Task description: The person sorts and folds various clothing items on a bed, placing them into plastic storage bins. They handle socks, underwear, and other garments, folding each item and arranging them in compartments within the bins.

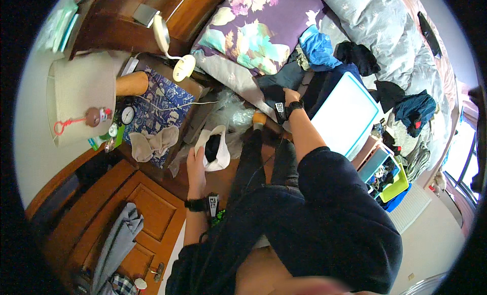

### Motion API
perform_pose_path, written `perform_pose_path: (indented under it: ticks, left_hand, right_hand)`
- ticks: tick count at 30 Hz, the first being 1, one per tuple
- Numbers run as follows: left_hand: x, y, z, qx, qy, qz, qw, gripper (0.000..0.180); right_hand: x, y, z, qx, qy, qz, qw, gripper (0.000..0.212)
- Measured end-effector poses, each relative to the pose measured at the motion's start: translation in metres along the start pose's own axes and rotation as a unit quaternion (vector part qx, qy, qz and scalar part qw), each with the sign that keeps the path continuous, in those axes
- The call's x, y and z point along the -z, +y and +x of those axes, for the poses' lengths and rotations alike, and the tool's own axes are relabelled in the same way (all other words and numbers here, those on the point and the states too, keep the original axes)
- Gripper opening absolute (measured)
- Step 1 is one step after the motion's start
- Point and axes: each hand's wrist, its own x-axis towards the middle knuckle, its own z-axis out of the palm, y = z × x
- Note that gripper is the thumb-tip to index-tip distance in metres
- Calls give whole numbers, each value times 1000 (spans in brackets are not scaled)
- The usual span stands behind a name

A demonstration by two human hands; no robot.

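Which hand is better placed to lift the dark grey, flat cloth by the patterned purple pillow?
Probably the right hand: it is at the dark grey, flat cloth and appears to touch it. The left hand holds a white, open-topped container with something black inside, farther from the cloth.

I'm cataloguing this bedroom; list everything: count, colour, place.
hollow item: 1, white, centre
dark cloth: 1, charcoal, centre
pillow: 1, purple, top
quilt: 1, grey, upper right
panel: 1, white, right
bin: 1, lime, right
loose garments: several, mixed, right
desk lamp: 1, cream, upper left
table lamp: 1, cream, left
patterned cloth: 1, blue, left
plastic sheeting: uncountable, clear, centre
door: 1, brown, lower left
left grip: 1, bare, holding hollow item
right grip: 1, bare, at dark cloth
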Motion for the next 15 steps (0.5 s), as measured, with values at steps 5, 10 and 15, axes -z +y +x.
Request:
perform_pose_path:
  ticks: [5,10,15]
  left_hand:
    - [11,8,0,-7,68,179,981,23]
    - [2,37,5,-131,47,297,945,28]
    - [-19,76,18,-413,46,410,812,22]
  right_hand:
    - [-7,1,3,-68,27,140,987,42]
    - [18,-18,5,-41,15,-104,994,29]
    - [74,-58,-27,-169,173,680,692,20]
